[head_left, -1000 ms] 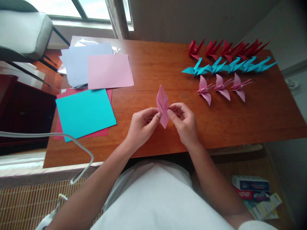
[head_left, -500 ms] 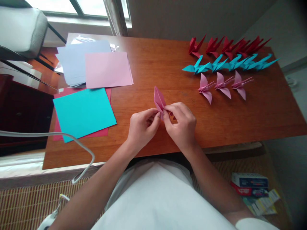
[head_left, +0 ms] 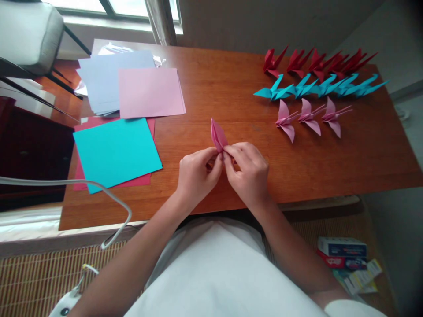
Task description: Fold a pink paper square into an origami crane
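A folded piece of pink origami paper [head_left: 218, 135] points up and slightly left, pinched at its lower end by both hands. My left hand [head_left: 199, 174] closes thumb and forefinger on its lower left side. From the right, my right hand [head_left: 248, 169] pinches the same lower part, its fingertips almost meeting those of the left. The fingers hide the bottom of the folded paper. To the right lie three pink paper cranes [head_left: 309, 118], beyond them a row of blue paper cranes [head_left: 317, 88], and farthest back several red paper cranes [head_left: 317, 64].
On the table's left are pink sheets [head_left: 152, 92] over pale grey-blue sheets [head_left: 99, 83], and blue sheets [head_left: 117, 152] over red ones [head_left: 145, 179]. A white cable [head_left: 112, 200] crosses the front left corner. Boxes [head_left: 342, 247] stand low at the right; a chair [head_left: 29, 35] is at the back left.
My fingertips have drawn closer together at the base of the pink folded paper, and its lower tip is now covered. The whole view has shifted slightly.
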`<state>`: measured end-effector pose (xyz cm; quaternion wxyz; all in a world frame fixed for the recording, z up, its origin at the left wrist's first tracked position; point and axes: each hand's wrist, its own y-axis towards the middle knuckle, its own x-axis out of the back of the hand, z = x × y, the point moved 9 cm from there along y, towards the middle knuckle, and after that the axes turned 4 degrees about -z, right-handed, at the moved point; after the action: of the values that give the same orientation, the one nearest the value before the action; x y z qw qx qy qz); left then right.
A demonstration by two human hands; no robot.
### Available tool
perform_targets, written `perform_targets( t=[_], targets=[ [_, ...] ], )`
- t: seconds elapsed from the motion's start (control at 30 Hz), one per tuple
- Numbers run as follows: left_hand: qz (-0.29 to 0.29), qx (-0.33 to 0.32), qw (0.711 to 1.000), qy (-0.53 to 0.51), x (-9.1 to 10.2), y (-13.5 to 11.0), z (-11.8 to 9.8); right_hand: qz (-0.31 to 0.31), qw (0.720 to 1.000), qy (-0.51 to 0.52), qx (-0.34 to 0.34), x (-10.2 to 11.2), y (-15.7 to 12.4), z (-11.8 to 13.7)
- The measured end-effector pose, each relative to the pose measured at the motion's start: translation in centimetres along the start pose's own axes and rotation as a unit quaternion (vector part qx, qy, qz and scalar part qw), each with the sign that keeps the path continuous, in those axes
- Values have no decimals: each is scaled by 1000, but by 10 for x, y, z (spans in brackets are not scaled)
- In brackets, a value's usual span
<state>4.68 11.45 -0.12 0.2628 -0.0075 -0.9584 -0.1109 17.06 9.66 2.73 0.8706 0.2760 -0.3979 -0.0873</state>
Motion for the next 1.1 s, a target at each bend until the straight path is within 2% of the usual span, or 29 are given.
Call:
perform_targets(
  t=[0.2, 0.5, 0.57, 0.67, 0.77, 0.83, 0.97, 1.1],
  targets=[
    [9, -75, 997, 36, -1, -3, -16, 32, 995, 84, -35, 3, 4, -8],
    [32, -36, 996, -70, 1, 0, -14, 90, 941, 295, -142, -4, 2, -36],
    [40, -23, 995, -88, -1, 0, -13, 87, 940, 298, -140, -3, 2, -35],
    [44, -10, 994, -98, -3, 0, -10, 69, 960, 249, -112, 3, 4, -29],
    [42, -31, 995, -79, -5, -1, -10, 43, 982, 162, -82, 9, 6, -22],
    [36, -50, 996, -61, -6, -1, -12, 37, 988, 129, -78, 9, 6, -21],
    [30, -36, 997, -61, -5, 0, -9, 35, 980, 160, -113, 6, 5, -27],
    [19, -32, 997, -67, -2, 0, -10, 14, 957, 239, -164, 4, 0, -37]
  ],
)
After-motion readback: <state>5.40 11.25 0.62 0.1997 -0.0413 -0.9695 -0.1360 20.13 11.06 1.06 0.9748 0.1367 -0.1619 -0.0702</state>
